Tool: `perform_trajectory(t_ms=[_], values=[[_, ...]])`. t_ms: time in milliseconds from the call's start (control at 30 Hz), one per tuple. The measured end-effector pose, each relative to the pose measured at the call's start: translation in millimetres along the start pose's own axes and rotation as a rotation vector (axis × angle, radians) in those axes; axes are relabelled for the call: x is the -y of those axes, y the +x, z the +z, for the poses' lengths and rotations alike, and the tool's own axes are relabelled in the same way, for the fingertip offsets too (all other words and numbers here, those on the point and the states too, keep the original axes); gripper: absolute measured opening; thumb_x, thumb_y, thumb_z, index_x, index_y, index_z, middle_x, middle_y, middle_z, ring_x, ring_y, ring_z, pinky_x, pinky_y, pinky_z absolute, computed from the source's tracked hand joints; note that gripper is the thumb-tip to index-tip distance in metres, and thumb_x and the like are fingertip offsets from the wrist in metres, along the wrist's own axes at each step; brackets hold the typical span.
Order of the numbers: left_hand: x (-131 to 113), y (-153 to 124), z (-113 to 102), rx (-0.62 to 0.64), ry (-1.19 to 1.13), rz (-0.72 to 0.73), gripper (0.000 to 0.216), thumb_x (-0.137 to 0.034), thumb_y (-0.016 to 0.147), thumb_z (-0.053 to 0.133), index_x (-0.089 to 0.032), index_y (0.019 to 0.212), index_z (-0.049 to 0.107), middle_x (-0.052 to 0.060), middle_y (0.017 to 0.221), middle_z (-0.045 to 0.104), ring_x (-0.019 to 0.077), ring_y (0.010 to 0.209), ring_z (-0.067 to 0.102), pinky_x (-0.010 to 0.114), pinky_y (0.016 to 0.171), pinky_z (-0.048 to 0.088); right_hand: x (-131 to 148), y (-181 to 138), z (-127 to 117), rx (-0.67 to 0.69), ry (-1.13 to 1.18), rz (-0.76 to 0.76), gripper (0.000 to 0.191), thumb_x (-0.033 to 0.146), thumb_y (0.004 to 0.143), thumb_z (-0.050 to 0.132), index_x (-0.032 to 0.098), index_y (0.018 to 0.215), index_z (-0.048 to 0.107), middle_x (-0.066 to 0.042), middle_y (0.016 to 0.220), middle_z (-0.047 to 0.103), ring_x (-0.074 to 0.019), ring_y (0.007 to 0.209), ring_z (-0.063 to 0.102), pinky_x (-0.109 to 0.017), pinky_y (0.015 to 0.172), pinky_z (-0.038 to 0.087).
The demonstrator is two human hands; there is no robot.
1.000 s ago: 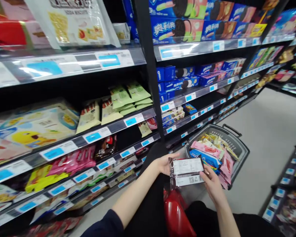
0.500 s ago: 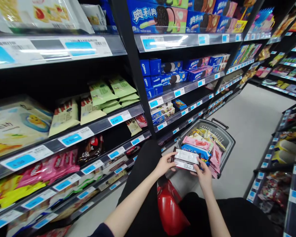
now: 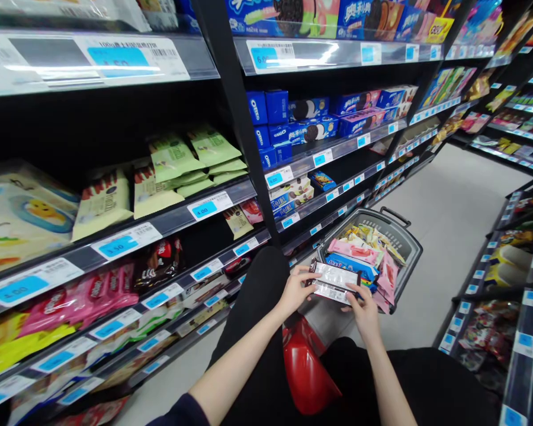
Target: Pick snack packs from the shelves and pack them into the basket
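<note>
Holding a snack packet [image 3: 335,279], white label upward, just over the near rim of a grey shopping basket [image 3: 406,239]. Gripping the packet's left end with the left hand [image 3: 295,289], using fingers curled partly shut around the edge. Pinching the packet's right end with the right hand [image 3: 364,309], between thumb and bent fingertips. Crouching in a shop aisle, with a red object [image 3: 306,370] lying between knees in black trousers [image 3: 266,284]. Showing pink, blue and yellow wrappers [image 3: 355,251] heaped inside the basket, standing on the pale floor [image 3: 453,225]. Facing, to the left, black shelves [image 3: 177,219] carrying green and cream packets [image 3: 173,157], pink packets [image 3: 98,293] and blue biscuit boxes [image 3: 266,106].
</note>
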State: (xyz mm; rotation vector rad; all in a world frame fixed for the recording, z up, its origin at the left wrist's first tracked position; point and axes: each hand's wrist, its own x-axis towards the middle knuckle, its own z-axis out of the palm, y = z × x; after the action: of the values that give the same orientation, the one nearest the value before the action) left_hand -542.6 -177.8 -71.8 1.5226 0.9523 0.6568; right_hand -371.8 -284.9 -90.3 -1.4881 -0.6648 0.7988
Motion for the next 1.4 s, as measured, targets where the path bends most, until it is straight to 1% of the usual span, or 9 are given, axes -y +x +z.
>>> perform_trajectory(t_ms=[133,233,467,567,800,967,1133,1267,1400], values=[[-0.4,1.6,-1.5,0.037,0.198,0.059,0.042,-0.004,0.067,0.058,-0.028,0.098,0.071,0.004,0.107,0.039,0.0184,0.1,0.049,0.036,0.091,0.045,0.9,1.3,-0.1,0.119,-0.044,0.019,0.038,0.049,0.064,0.068,0.021,0.09,0.071,-0.007,0.102,0.046,-0.0168,0.069,0.056,-0.031,0.046,0.057],[-0.2,1.9,-1.5,0.076,0.255,0.073,0.038,-0.006,0.066,0.062,-0.028,0.096,0.071,0.003,0.105,0.038,0.0204,0.108,0.044,0.036,0.102,0.034,-1.7,1.0,-0.6,0.162,-0.086,0.031,0.035,0.048,0.066,0.067,0.022,0.089,0.069,-0.006,0.099,0.046,-0.0164,0.067,0.054,-0.031,0.045,0.056],[5.0,0.5,-1.1,0.153,0.312,0.05,0.038,-0.009,0.067,0.062,-0.028,0.1,0.068,0.003,0.102,0.037,0.019,0.102,0.046,0.033,0.099,0.036,-15.5,0.0,-1.2,0.212,-0.225,0.004,0.026,0.042,0.071,0.061,0.022,0.085,0.066,-0.006,0.096,0.045,-0.0157,0.064,0.051,-0.029,0.037,0.051],[8.3,0.3,-0.9,0.177,0.32,0.066,0.04,-0.009,0.068,0.061,-0.029,0.103,0.067,0.003,0.103,0.037,0.0188,0.102,0.047,0.033,0.099,0.035,-18.1,0.0,-1.2,0.209,-0.225,-0.004,0.03,0.04,0.072,0.061,0.024,0.096,0.067,-0.007,0.099,0.045,-0.0157,0.065,0.053,-0.029,0.038,0.052],[5.3,1.8,2.7,0.074,0.269,0.088,0.037,-0.006,0.065,0.064,-0.027,0.096,0.07,0.003,0.104,0.039,0.0194,0.104,0.046,0.033,0.097,0.038,-10.6,2.7,-2.6,0.155,-0.076,0.022,0.029,0.043,0.068,0.067,0.021,0.086,0.07,-0.008,0.106,0.047,-0.0223,0.08,0.058,-0.036,0.05,0.058],[1.5,2.1,1.9,0.03,0.209,0.129,0.035,-0.014,0.065,0.07,-0.025,0.098,0.069,0.001,0.092,0.041,0.0147,0.083,0.049,0.029,0.08,0.043,-7.3,4.1,-5.6,0.136,-0.016,0.043,0.031,0.043,0.065,0.07,0.02,0.085,0.065,-0.007,0.106,0.048,-0.0217,0.078,0.059,-0.035,0.05,0.058],[-2.2,2.8,-2.3,0.006,-0.037,0.194,0.033,-0.025,0.064,0.073,-0.02,0.096,0.068,0.002,0.09,0.048,0.0124,0.075,0.049,0.025,0.07,0.043,-4.2,4.5,-10.6,0.109,0.105,0.098,0.04,0.042,0.062,0.073,0.022,0.089,0.052,-0.004,0.094,0.056,-0.0201,0.072,0.061,-0.032,0.048,0.056],[-4.3,3.0,-5.9,0.018,-0.353,0.088,0.051,-0.028,0.057,0.079,-0.016,0.104,0.063,0.005,0.095,0.057,0.0084,0.065,0.051,0.024,0.065,0.045,-1.5,5.2,-14.1,0.07,0.196,0.102,0.047,0.04,0.06,0.075,0.025,0.093,0.046,-0.002,0.104,0.054,-0.019,0.075,0.062,-0.032,0.05,0.056],[-6.1,1.1,-7.0,0.043,-0.467,0.037,0.054,-0.026,0.053,0.081,-0.013,0.102,0.064,0.006,0.09,0.061,0.0076,0.061,0.053,0.022,0.061,0.047,1.0,5.3,-13.4,0.088,0.27,0.141,0.047,0.038,0.059,0.076,0.026,0.092,0.046,-0.002,0.107,0.054,-0.019,0.074,0.063,-0.035,0.053,0.056]])
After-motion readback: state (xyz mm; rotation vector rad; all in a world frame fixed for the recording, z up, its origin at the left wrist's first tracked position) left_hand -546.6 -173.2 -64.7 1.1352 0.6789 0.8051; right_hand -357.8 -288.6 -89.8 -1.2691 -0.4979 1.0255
